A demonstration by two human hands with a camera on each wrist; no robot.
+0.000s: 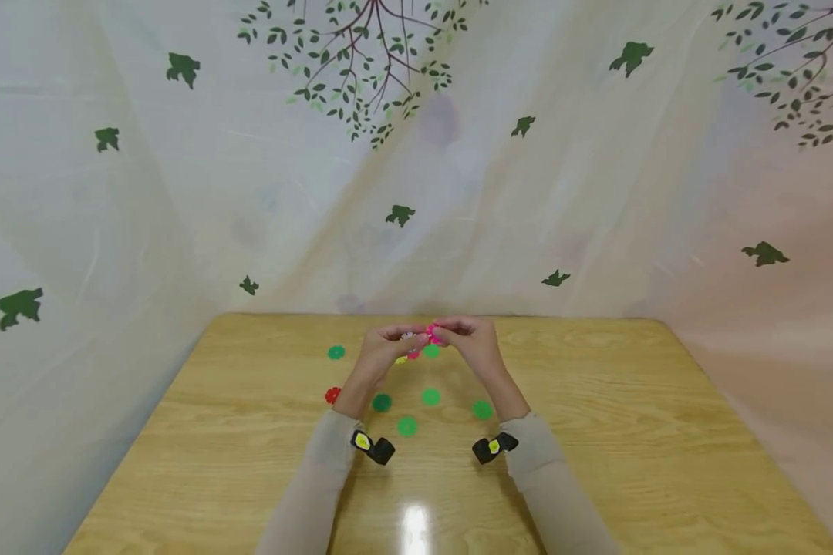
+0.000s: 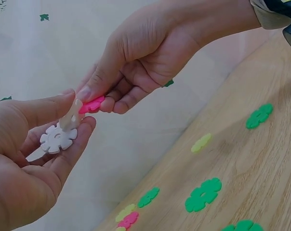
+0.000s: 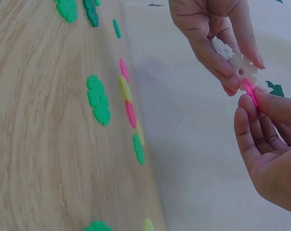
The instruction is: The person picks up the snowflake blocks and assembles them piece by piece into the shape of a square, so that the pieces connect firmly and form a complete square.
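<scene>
In my left hand point(image 1: 378, 356) are two notched, flower-shaped plastic discs joined at an angle, a white disc point(image 2: 53, 140) and an off-white disc point(image 3: 246, 68). Thumb and fingers pinch them. A bright pink disc point(image 2: 91, 105) is held by its edge between the thumb and fingers of my right hand point(image 1: 475, 347). It meets the rim of the off-white disc, edge to edge and crosswise. Both hands are raised above the far part of the table, fingertips close together. My right fingertips hide part of the pink disc.
More flower-shaped discs lie on the wooden table point(image 1: 597, 447): a red disc point(image 1: 332, 395) at left, a dark green disc point(image 1: 382, 402), a light green disc point(image 1: 482, 409) and several others, with a yellow disc point(image 3: 125, 89) among pink ones. A leaf-printed curtain point(image 1: 305, 208) hangs behind.
</scene>
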